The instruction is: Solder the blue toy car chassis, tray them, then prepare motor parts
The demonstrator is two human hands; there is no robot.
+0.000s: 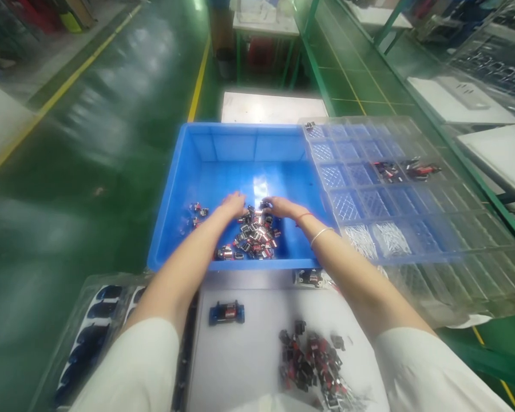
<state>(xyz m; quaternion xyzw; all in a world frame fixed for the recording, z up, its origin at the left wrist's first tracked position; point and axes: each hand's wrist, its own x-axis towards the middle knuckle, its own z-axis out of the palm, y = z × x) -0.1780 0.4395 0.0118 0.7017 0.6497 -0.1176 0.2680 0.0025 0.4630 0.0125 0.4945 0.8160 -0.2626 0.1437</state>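
Both my hands reach into a blue plastic bin (249, 265). A heap of small black, red and metallic parts (256, 236) lies against its near wall. At the heap's far left edge is my left hand (234, 203), open, with its fingers bent down toward the parts. Across from it, my right hand (282, 206) is also open, its curved fingertips touching a dark part at the heap's far right edge. Blur hides the finest contact of the fingers. A few loose parts (199, 210) sit left of my left wrist.
Right of the bin is a clear compartment tray (429, 232) holding white sticks (360, 240) and dark-red pieces (388, 170). On the white table (236, 366) are a blue-black piece (226, 313) and a parts pile (311, 360). A tray of dark blue shapes (100, 310) stands at left.
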